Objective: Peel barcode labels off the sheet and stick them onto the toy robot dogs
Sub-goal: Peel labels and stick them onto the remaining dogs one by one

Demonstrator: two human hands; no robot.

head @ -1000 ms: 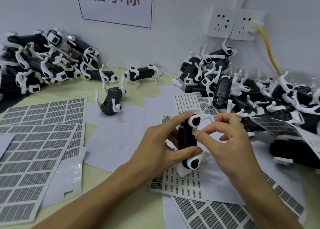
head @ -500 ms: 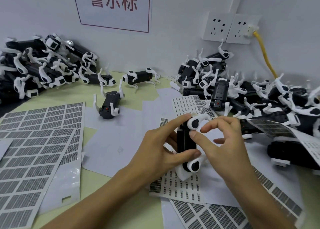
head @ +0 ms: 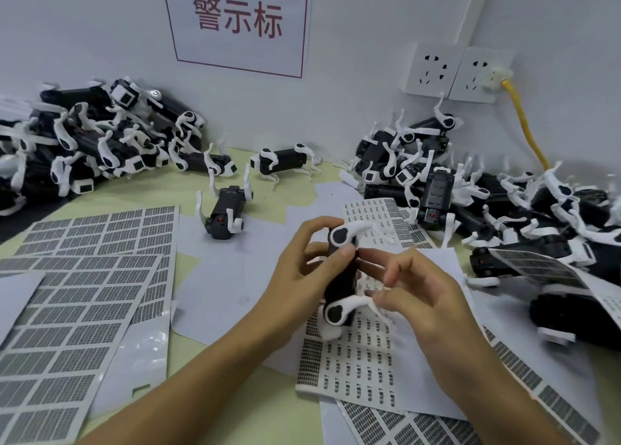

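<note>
A black toy robot dog (head: 340,278) with white legs is held upright over the table's middle. My left hand (head: 299,276) grips its body, thumb across the upper part. My right hand (head: 416,296) is beside the dog on the right, its fingers loosely spread and blurred, fingertips close to the dog's side and lower white leg. Whether a label is on a fingertip cannot be told. Under the hands lies a barcode label sheet (head: 349,367) with small dark labels.
Piles of robot dogs lie at the back left (head: 94,142) and right (head: 504,209); two single dogs (head: 225,214) (head: 282,162) lie between. Large label sheets (head: 77,296) cover the left. Wall sockets (head: 457,71) with a yellow cable (head: 527,132) are at the back right.
My right hand has come off the dog's upper part and dropped lower, fingers spreading. The left hand has kept its grip and the dog has tilted slightly.
</note>
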